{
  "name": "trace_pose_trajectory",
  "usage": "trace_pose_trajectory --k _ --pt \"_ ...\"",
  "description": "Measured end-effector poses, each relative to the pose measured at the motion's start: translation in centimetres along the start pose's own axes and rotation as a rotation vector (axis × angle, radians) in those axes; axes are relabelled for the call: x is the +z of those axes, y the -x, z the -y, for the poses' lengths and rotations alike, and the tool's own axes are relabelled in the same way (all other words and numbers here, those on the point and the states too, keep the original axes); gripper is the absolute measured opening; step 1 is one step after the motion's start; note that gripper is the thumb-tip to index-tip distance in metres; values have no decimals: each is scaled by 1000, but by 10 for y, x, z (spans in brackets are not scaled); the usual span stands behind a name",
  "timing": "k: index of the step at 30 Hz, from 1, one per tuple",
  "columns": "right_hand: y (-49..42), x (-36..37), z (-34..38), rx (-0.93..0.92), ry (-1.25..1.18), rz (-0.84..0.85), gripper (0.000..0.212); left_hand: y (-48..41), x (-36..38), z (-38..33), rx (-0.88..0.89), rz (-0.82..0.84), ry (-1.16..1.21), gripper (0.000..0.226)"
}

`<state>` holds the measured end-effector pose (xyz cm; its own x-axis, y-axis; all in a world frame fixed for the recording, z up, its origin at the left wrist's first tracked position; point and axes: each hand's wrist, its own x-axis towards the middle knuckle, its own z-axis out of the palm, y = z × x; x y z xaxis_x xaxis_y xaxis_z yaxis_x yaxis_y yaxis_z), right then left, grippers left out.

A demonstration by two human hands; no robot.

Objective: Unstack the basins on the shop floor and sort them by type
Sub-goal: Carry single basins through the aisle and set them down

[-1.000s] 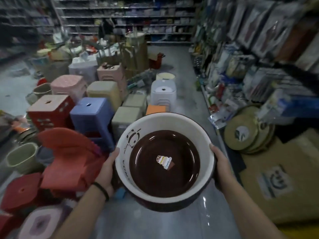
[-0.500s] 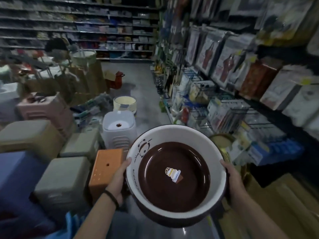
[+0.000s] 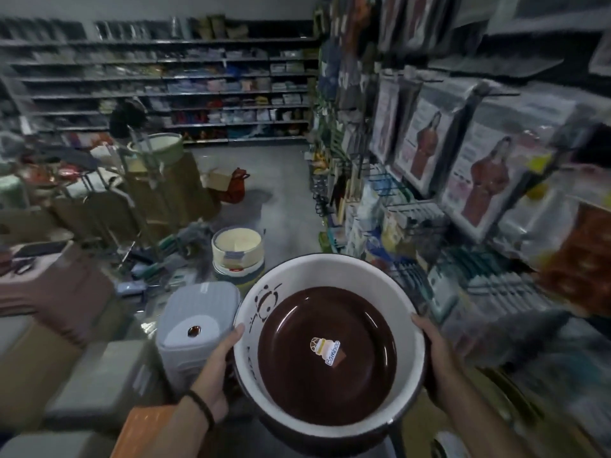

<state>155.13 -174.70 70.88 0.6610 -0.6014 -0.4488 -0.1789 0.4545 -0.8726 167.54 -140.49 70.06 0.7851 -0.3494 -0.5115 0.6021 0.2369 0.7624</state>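
Here a grey stool stands just outside the left hand, whose thumb and fingers clasp the left rim of the panda-print basin. Beyond that hand's fingertips a stack of cream basins sits on the floor, likely one sorted type. The basin hangs level between both hands, gripped on opposite sides presumably for balance in carrying; the right hand clasps its right rim.

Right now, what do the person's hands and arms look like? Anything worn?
Left hand and right hand are both bare: no gloves, no rings that I can see. Forearms are bare too, no sleeves in view. A thin black band circles the left wrist; the right wrist carries nothing.
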Motion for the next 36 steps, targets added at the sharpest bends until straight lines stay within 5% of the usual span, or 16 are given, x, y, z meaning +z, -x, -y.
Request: trace_pose_trajectory --k 5,10,14,19,24,29,36 --pt "-130 67 61 32 36 103 34 -105 28 -58 46 -84 9 44" --pt "-263 153 99 68 80 175 45 -241 32 -121 109 -104 44 54" --pt "-366 223 128 85 109 134 59 -354 36 -184 85 -111 45 51" --pt "-464 296 174 82 112 140 39 -469 53 -264 55 -92 26 66" --pt "-581 362 206 118 170 167 47 -582 65 -314 46 -102 50 54" --pt "-712 441 230 167 281 283 42 -679 70 -356 10 -302 72 54" --pt "-852 585 253 284 502 451 33 -770 48 -406 24 -466 151 23"
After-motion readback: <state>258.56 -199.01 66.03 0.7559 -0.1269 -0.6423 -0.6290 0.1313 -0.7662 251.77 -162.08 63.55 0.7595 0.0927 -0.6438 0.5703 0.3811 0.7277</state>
